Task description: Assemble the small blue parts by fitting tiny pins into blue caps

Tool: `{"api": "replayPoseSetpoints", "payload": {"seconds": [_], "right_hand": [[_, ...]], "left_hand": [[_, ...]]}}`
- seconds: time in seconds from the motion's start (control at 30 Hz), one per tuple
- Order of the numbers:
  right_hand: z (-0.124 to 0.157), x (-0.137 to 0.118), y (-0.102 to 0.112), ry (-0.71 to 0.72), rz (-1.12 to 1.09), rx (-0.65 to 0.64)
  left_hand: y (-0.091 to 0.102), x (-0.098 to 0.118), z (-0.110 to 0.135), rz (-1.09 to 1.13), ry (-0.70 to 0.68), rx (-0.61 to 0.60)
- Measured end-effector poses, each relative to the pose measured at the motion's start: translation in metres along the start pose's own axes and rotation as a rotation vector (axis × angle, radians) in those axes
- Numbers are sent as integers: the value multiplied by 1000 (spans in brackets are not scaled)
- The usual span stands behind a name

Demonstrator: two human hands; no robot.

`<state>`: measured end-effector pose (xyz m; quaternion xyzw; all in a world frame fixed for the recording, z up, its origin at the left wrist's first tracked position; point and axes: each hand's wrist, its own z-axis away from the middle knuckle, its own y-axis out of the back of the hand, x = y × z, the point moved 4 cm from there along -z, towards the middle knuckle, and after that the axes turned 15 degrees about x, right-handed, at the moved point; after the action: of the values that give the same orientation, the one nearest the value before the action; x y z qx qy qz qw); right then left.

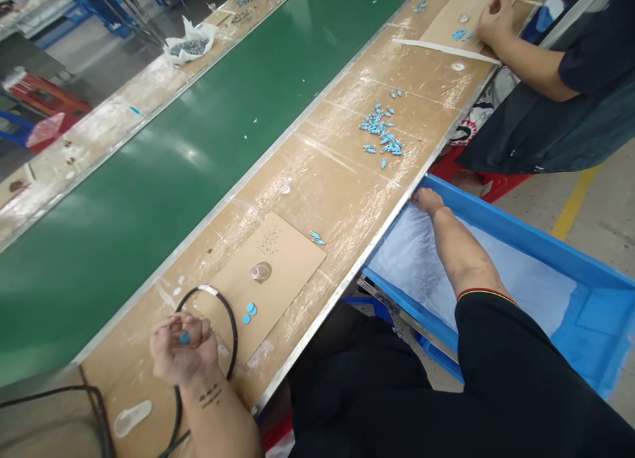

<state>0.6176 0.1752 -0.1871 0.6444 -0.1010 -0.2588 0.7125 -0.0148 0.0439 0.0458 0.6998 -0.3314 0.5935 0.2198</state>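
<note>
Over brown worktable (pixel 320 186), near left, grips blue piece (pixel 185 337) in curled left hand (pixel 182 352); probably light, stiff, best pinched by edges. Rests right hand (pixel 427 200) at blue tray (pixel 526 235); cannot tell its grip.

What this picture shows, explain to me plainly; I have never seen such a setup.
No robot here: a head-worn camera looks forward and down at a person's two bare hands. The left hand holds a small blue piece. The right hand is at the rim of a blue tray; its grip is unclear. On the brown worktop lie a cardboard sheet with blue discs and, farther along, a cluster of small blue parts. A co-worker's hand shows at upper right.
</note>
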Motion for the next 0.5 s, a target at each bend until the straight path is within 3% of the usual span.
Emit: {"api": "replayPoseSetpoints", "payload": {"seconds": [0.17,0.5], "right_hand": [[-2,-1,-5,4,25,-15],[-11,2,-7,28,43,-30]], "left_hand": [[-6,11,3,-74,-66,-194],[5,5,3,-97,184,-18]]}}
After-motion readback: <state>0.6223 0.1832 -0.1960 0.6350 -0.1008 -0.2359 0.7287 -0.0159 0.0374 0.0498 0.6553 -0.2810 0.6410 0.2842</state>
